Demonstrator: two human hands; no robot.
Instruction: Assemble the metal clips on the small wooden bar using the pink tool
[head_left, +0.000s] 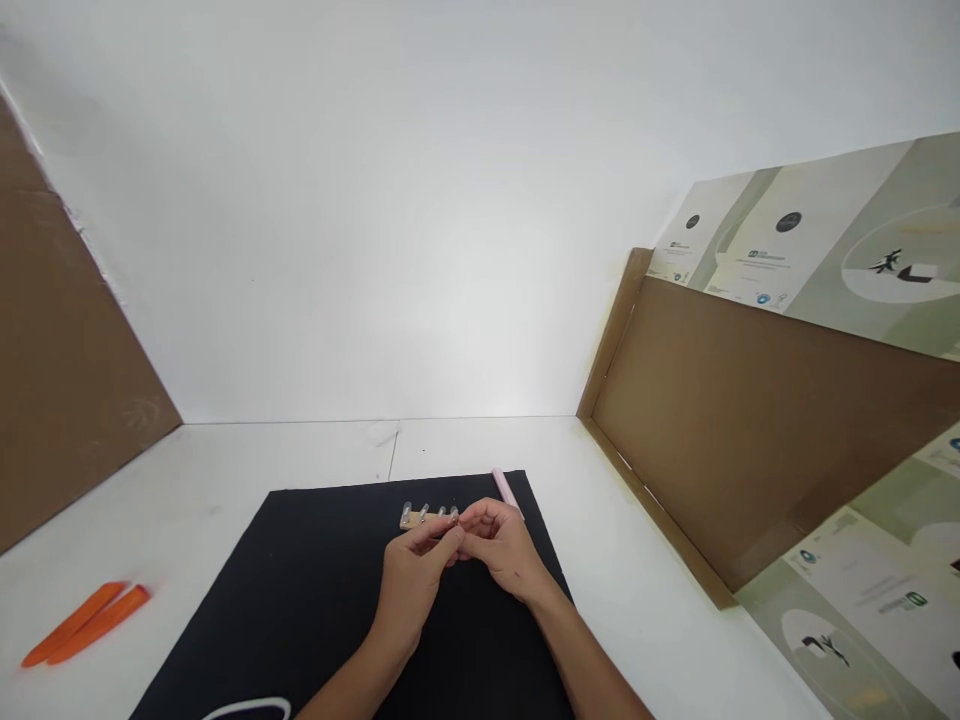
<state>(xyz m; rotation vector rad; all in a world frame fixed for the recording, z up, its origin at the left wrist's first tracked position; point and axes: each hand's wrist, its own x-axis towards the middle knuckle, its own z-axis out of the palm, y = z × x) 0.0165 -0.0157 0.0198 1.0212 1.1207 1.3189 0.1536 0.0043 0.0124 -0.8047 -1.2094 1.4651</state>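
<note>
Well, left hand [411,578] and right hand [506,550] curled and close together, fingertips meeting, anything held hidden, so no telling. Just beyond them, a small wooden strip [409,520] with clear clips [424,512], lying crosswise on a black mat [225,610], long axis left to right, clips pointing away. Likely risk: a stray knuckle shifting the strip or rolling the pink rod [504,488], angled toward the right hand.

One head-worn view faces forward and down — over the left hand [411,585], right hand [504,550] and black mat [262,610].
</note>
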